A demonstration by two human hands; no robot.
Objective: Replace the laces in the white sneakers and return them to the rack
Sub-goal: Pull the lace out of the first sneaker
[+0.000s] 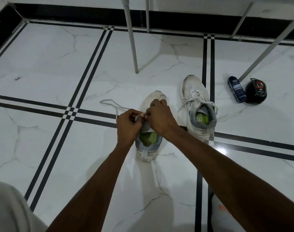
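White mesh with a grey collar and a green insole makes up the near sneaker (148,144), which stands at the centre of the frame on the glossy white marble floor (42,64). Its long axis runs up and down the picture, toe toward the top, heel loop toward the bottom. Both forearms reach in from the lower edge and meet over its tongue. The left hand (128,125) has its fingers curled and pinches a flat white lace (116,108), whose free length loops away to the upper left across the floor. The right hand (161,116) arches over the eyelet area, knuckles up, its fingertips pinched on the same lace just beside the left hand's. The second white sneaker (197,109), fully laced, stands to the right and slightly higher, toe also pointing to the top. Farther right, a dark blue can (236,89) lies beside a black round pouch (255,91), near grey metal legs (132,39).
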